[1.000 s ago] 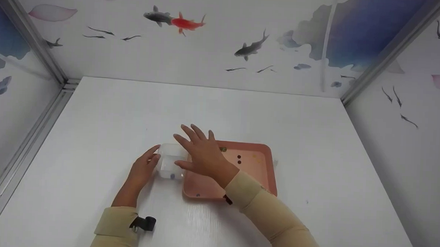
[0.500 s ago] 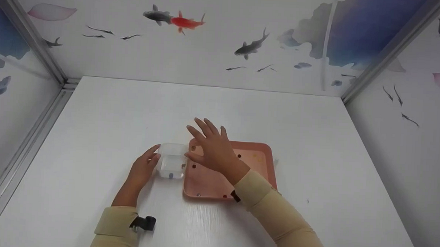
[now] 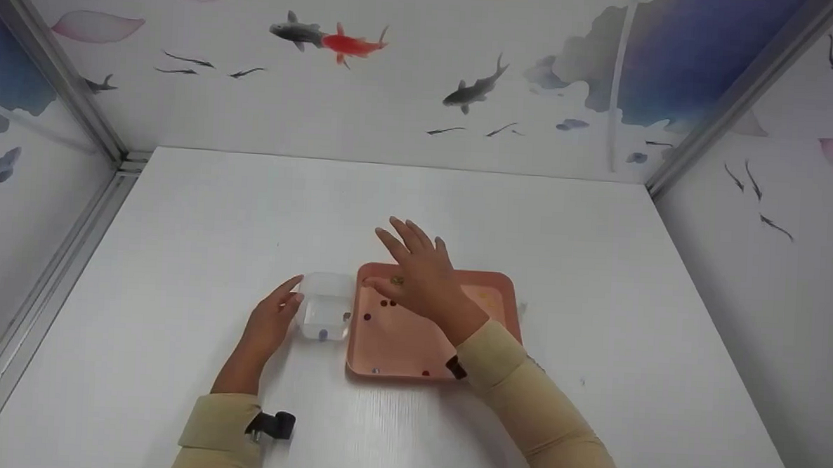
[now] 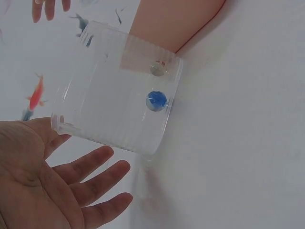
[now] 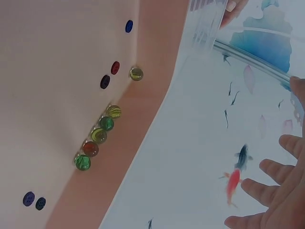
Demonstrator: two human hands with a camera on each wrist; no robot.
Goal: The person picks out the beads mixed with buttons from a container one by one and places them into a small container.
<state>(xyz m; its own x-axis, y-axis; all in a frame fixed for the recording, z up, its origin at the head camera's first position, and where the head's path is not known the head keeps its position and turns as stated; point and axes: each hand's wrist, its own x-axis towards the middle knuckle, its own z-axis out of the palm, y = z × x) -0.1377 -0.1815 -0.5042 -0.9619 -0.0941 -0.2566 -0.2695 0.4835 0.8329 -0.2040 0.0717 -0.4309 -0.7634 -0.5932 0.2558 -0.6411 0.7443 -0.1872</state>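
A clear plastic container (image 3: 327, 304) stands just left of a pink-orange tray (image 3: 404, 346). Inside it, a blue-and-clear marble (image 4: 156, 101) and a smaller-looking pale marble (image 4: 157, 68) lie at the bottom. My left hand (image 3: 270, 319) touches the container's left side with relaxed fingers. Over the tray's far left part hovers my right hand (image 3: 425, 280), fingers spread and holding nothing. Along one tray wall the right wrist view shows a row of green, yellow and brown marbles (image 5: 99, 135), plus a lone yellowish marble (image 5: 136, 74). Part of the tray is hidden beneath the right hand.
On the tray floor lie several buttons, among them a red button (image 5: 115, 67), a blue button (image 5: 129, 26) and a purple button (image 5: 28, 199). Yellow pieces (image 3: 487, 298) sit at its far right. White panels with painted fish (image 3: 354, 45) enclose the white table (image 3: 214, 204).
My right hand has drawn away from the container to the right and slightly farther back, uncovering the container and the tray's left side. The left hand has stayed at the container.
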